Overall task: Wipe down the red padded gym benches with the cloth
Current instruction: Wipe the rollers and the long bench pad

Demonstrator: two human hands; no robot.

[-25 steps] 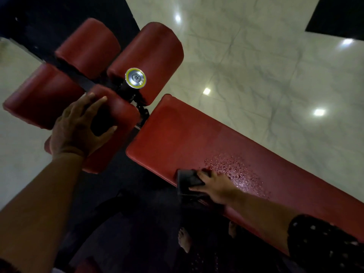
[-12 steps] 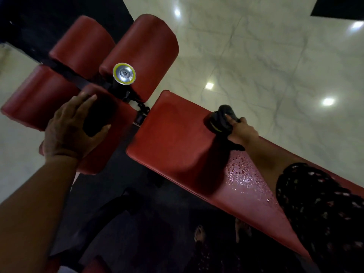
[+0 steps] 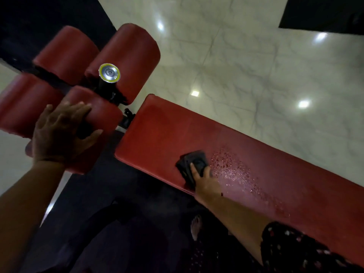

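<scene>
red bench pad (image 3: 197, 138): long flat padded seat, running from centre frame down to the lower right. a patch of water droplets (image 3: 232, 170) glistens on its top, just right of the cloth.

cloth (image 3: 192, 164): dark, folded, lying flat on the bench pad close to the near edge. half a second ago it was bunched up at the far edge of the pad; now it sits back on the near side, about where it lay a second ago.

right hand (image 3: 204, 182): on the cloth's near right corner, fingers laid over it and pressing it to the pad; whether the thumb curls under the cloth cannot be told. forearm reaches in from the lower right, with a dark spotted sleeve (image 3: 295, 253) at the elbow. the hand has come back toward the person since the earlier frame.

left hand (image 3: 59, 134): spread over the nearest roller pad (image 3: 102, 115), fingers on top and thumb round the side, holding it. same place as in both earlier frames.

roller pads, other three (image 3: 126, 56): red cylinders clustered upper left round a black frame, with a silver end cap (image 3: 109, 72) ringed in yellow between them.

floor (image 3: 236, 66): pale glossy marble tiles with bright light reflections.

bare foot (image 3: 196, 225): visible below the bench, in shadow.
</scene>
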